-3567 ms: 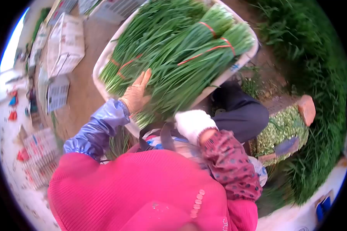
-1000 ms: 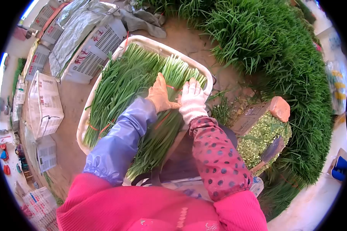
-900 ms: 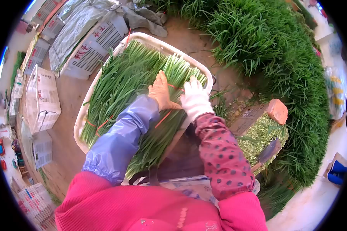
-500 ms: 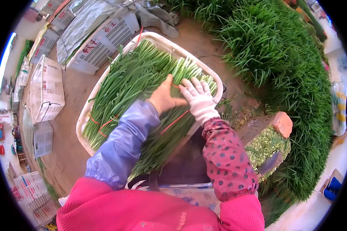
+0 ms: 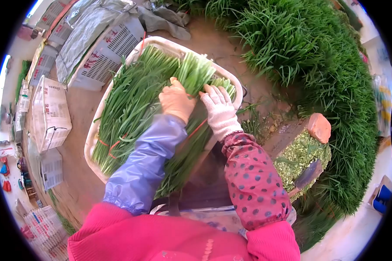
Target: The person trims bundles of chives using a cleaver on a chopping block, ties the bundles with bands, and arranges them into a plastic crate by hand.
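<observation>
A head-worn wide view looks forward and down over the hands (image 5: pixel 177 101).

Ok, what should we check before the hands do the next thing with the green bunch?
1. Gloves on left hand and right hand: ok.
2. Left hand gripping the bunch: ok.
3. Right hand gripping too: cannot tell; its fingertips are beside the bunch.
4. Red band tight: cannot tell, mostly hidden.
5. Blade away from hands: ok, on the chopped bits.
</observation>
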A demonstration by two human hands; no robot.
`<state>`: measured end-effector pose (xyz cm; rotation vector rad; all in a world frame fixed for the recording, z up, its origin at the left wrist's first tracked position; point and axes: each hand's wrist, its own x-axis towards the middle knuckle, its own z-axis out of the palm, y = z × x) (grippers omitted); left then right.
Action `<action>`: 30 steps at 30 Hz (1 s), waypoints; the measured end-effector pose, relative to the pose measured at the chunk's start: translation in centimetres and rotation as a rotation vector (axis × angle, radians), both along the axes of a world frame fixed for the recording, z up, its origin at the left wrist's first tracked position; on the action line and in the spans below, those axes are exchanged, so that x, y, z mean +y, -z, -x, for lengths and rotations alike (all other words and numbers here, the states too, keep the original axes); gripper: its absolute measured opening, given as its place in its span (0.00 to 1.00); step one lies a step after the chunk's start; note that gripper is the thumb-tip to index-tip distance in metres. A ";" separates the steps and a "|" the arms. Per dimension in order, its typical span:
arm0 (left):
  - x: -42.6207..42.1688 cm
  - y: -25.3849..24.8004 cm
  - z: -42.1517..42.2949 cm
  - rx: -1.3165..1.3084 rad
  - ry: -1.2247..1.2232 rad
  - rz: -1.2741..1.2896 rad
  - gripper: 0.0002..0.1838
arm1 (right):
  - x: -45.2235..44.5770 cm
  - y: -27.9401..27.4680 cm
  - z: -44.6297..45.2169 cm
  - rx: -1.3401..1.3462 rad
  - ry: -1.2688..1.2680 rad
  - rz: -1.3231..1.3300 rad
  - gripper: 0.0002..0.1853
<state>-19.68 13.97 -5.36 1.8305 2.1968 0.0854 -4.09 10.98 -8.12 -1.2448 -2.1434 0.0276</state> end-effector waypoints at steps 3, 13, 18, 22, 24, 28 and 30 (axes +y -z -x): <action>0.1 5.5 -2.9 0.508 0.044 -0.087 0.54 | -0.2 -0.5 -0.1 0.046 -0.037 0.092 0.15; -1.7 0.5 -1.8 0.127 0.102 0.177 0.53 | 4.2 -4.0 1.6 -0.136 0.006 0.035 0.26; -5.9 -2.1 3.5 -0.122 0.124 0.113 0.59 | 4.5 -0.9 0.2 -0.174 0.009 0.117 0.33; -9.5 -2.7 5.9 -0.006 0.049 0.182 0.59 | 4.4 -1.5 0.0 -0.146 -0.024 0.153 0.36; -9.8 -3.6 6.2 0.113 0.112 0.311 0.56 | 4.0 -1.8 -0.5 -0.081 -0.022 0.179 0.39; -8.6 -5.7 5.8 0.425 0.226 0.215 0.44 | 3.7 -2.3 -1.6 -0.004 0.027 0.095 0.38; -8.6 -6.0 7.3 0.542 0.420 -0.124 0.38 | 3.6 -2.8 -2.1 0.003 0.061 0.067 0.38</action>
